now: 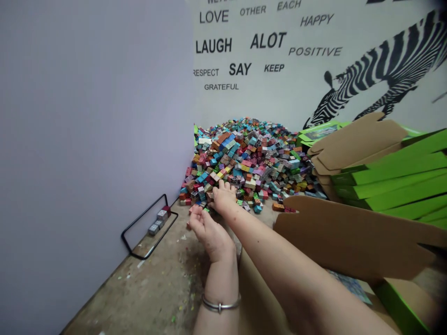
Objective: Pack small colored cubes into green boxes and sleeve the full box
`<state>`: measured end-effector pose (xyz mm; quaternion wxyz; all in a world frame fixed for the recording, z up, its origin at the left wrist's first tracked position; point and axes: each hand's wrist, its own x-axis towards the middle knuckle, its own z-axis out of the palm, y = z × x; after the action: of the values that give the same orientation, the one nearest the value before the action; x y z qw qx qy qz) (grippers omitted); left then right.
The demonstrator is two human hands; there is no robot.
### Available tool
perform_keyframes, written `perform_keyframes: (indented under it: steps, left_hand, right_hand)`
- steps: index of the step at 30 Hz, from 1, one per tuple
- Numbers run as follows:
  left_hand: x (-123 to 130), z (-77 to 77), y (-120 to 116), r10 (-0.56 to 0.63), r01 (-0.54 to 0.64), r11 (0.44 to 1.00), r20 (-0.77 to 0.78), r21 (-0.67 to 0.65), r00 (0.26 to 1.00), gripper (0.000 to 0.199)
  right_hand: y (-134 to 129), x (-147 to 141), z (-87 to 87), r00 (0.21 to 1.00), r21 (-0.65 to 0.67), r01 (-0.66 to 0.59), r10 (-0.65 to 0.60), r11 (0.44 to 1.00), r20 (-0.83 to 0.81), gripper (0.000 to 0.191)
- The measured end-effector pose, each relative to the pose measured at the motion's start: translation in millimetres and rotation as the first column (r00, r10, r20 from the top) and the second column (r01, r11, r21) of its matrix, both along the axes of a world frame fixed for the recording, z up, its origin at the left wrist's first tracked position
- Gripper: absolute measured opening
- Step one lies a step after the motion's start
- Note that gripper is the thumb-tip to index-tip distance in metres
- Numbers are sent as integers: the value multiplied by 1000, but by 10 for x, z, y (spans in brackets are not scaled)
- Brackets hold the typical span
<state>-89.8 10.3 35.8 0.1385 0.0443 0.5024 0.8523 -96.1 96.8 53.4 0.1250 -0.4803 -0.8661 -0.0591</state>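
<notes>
Within the black frame (123, 240) sit small blocks (154, 229), while curled hands (213, 236) reach the block heap (260, 160), grasp unclear.

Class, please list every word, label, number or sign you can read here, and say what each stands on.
All on the white wall:
"LOVE"
"OTHER"
"EACH"
"HAPPY"
"LAUGH"
"ALOT"
"POSITIVE"
"RESPECT"
"SAY"
"KEEP"
"GRATEFUL"
Above "LOVE": apparently "WE", the rest cut off.
Black lettering at top right: too cut off to read.
Any marks on the blocks and green boxes: too small or blurred to read.
</notes>
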Motion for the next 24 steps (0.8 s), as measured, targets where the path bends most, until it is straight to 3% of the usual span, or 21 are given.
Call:
perform_keyframes:
  steps: [6, 14, 18, 24]
  left_hand:
    - [-46, -4, 15, 14, -14, 1000, 28, -9, 1000, 23]
    - [-155, 10, 7, 40, -39, 999, 43, -18, 998, 22]
    - [-199, 1, 5, 46, -46, 998, 11, -41, 999, 22]
    - [-246, -20, 11, 30, -35, 996, -61, -87, 998, 21]
  right_hand:
    - [2, 22, -27, 999, -67, -3, 5, 998, 33, 43]
    - [-243, 283, 21, 988, -92, -140, 146, 986, 59, 41]
    - [-359, 450, 33, 979, -202, -186, 200, 962, 47, 36]
    - [-584, 791, 182, 985, -340, -174, 164, 924, -60, 33]
